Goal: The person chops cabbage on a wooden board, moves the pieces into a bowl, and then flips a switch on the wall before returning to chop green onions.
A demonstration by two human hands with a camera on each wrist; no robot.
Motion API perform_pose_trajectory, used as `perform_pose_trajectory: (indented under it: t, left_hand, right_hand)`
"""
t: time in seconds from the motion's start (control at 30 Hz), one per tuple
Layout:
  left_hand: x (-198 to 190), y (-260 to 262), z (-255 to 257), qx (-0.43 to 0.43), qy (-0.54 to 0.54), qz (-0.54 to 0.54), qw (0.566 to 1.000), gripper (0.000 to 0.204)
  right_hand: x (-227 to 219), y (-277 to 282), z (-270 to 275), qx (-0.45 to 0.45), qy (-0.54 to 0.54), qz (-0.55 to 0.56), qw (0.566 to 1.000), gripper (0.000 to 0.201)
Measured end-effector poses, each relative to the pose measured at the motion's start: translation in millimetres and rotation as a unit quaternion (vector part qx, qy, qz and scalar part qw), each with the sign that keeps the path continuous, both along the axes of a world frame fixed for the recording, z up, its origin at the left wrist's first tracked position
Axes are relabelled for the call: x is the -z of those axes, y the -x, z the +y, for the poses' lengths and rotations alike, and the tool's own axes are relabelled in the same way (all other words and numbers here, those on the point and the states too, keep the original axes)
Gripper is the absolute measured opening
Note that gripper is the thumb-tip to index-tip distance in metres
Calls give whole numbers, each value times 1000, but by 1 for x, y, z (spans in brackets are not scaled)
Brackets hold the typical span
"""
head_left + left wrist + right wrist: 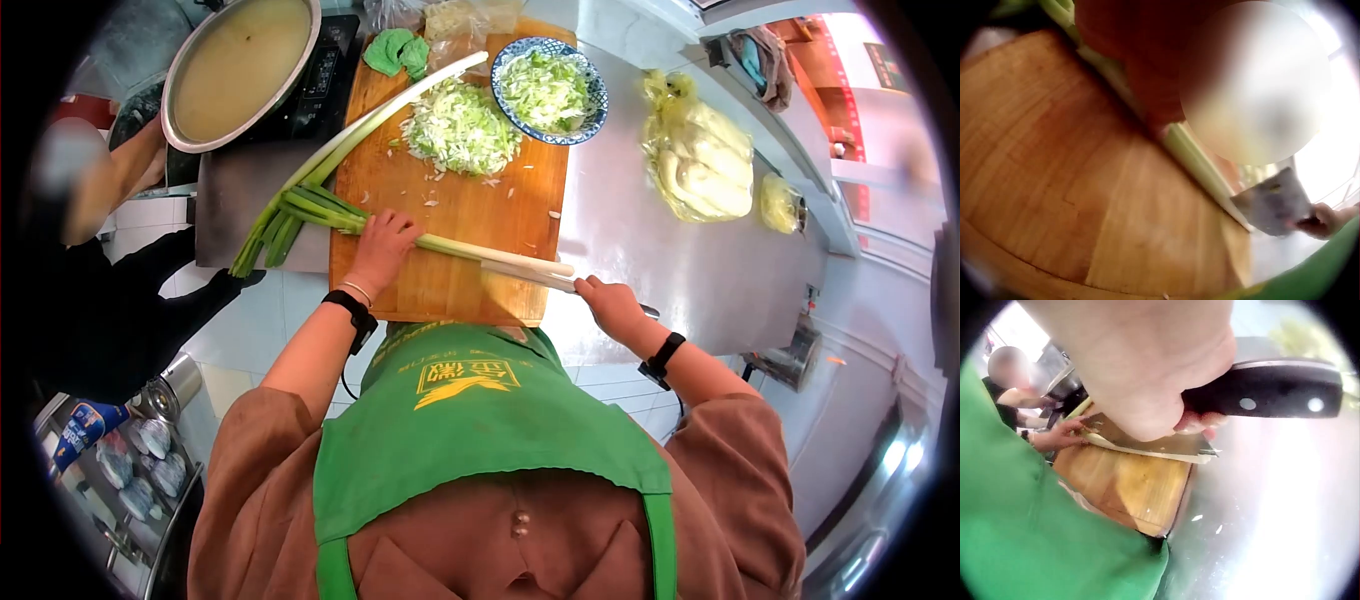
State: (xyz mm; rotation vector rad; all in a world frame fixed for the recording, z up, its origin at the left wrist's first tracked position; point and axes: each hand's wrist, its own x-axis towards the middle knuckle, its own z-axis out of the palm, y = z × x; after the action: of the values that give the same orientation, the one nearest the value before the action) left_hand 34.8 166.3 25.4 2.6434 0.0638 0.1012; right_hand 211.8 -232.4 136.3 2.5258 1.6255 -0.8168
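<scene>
My left hand (385,248) holds a long green onion (465,248) against the wooden cutting board (450,298). Its white end points right, and its green leaves hang past the board's left edge. In my right hand (612,312) is a cleaver, gripped by its black riveted handle (1285,392). The broad blade (1275,203) lies along the onion's white end, close beside it. A second green onion (405,98) slants across the board's upper left. Behind the hands sits a heap of chopped green onion (460,128).
A blue patterned bowl (600,105) of chopped green onion stands at the board's far right corner. Green leaves (395,52) lie far left. Beyond is a large pot (170,125) on a cooktop. Yellow-tinted bags (700,160) rest on the steel counter (610,220). Another person (1016,400) stands at left.
</scene>
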Motion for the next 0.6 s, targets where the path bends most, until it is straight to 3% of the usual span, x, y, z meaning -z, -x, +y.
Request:
perform_pose_trajectory:
  t: [0.33,0.43,0.5,0.6]
  left_hand:
    - [-17,15,22,16,-51,59,997,32]
    - [-21,5,13,12,-1,7,1000,26]
    - [-14,1,1,-29,101,-7,994,16]
    - [5,-2,-1,-41,95,20,994,7]
  right_hand:
    - [-10,-2,19,-23,-14,33,999,23]
    - [-6,2,36,-7,-22,40,999,21]
    - [-6,10,44,-4,-10,30,999,23]
    - [-7,22,66,-4,-47,23,999,20]
